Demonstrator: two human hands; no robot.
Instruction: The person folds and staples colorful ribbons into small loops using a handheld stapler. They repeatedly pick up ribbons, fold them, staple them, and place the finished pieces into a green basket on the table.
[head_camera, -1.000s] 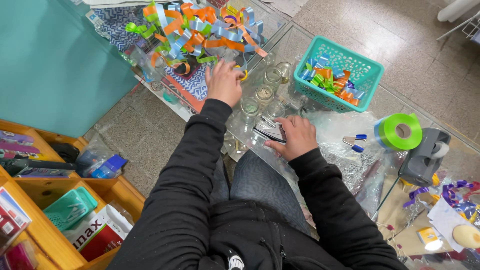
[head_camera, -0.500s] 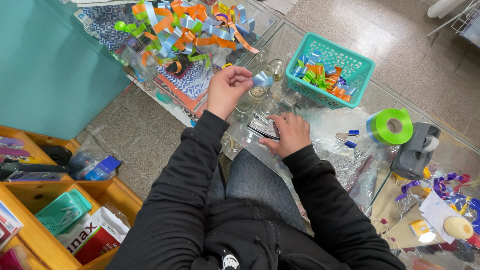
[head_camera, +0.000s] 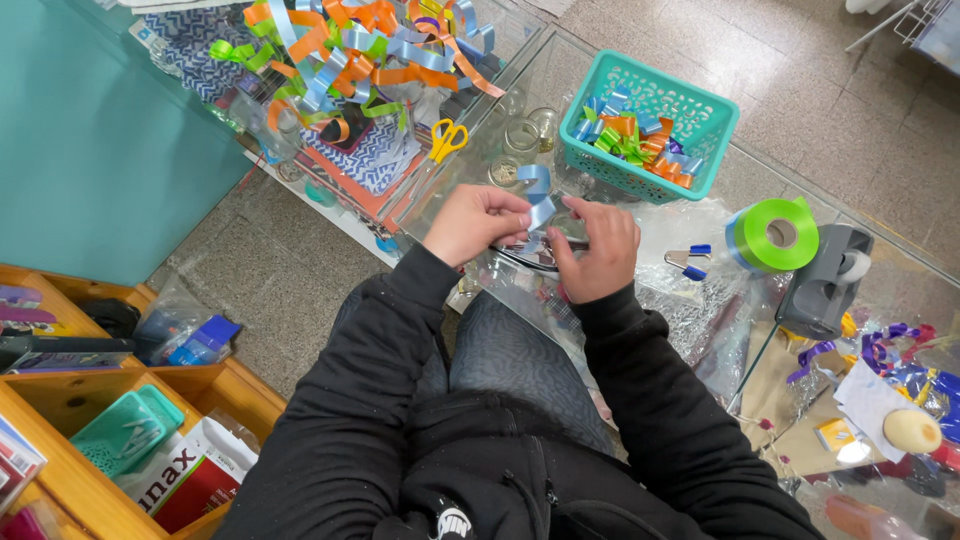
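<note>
My left hand (head_camera: 472, 221) and my right hand (head_camera: 592, 247) meet over a glass counter (head_camera: 640, 90), both pinching a short light-blue ribbon strip (head_camera: 538, 192) that curls up between the fingertips. Under the right hand lies a dark flat object, mostly hidden. Both arms wear black sleeves. Yellow-handled scissors (head_camera: 447, 139) lie just beyond the left hand, beside several small glass jars (head_camera: 520, 138).
A teal basket (head_camera: 700, 115) of ribbon loops stands at the back. A heap of orange, blue and green ribbon curls (head_camera: 345, 55) lies back left. A green ribbon roll (head_camera: 774, 235), small stapler (head_camera: 690, 259) and grey tape dispenser (head_camera: 824, 282) sit right. Orange shelves (head_camera: 90, 410) stand lower left.
My left hand came back from the ribbon heap carrying a blue strip. My right hand lifted off the dark flat object, and both hands now pinch the strip together.
</note>
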